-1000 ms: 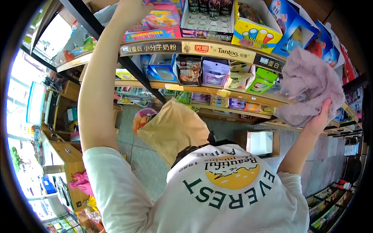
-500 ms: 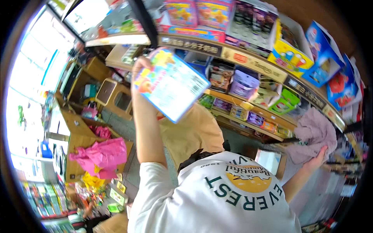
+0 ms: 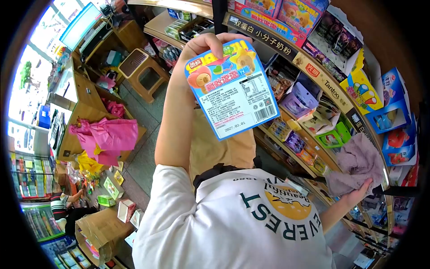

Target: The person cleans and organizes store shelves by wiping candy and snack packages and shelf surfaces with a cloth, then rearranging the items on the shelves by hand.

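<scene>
My left hand [image 3: 204, 48] grips the top edge of a flat gummy candy pack [image 3: 239, 96], fingers behind and thumb on the front. The pack has a blue border, cartoon bears at the top and a white printed label with a barcode and the date 2027.03.01. It is held up, slightly tilted, with the label facing me. Off to the right, my right hand [image 3: 362, 192] is closed on a crumpled greyish-purple towel [image 3: 356, 163] beside the shelf. The towel hides part of its fingers.
Shelves [image 3: 309, 67] with several candy boxes run along the right. A brown stool [image 3: 143, 74] and a desk draped with pink plastic bags [image 3: 105, 136] are at left. Lower left, another person [image 3: 62, 206] is near a cardboard box [image 3: 105, 235] and scattered packs.
My left hand has moved right in the view, and the pack is more upright with its label now sharp. The towel is slightly lower, still in my right hand. The whole view has shifted.
</scene>
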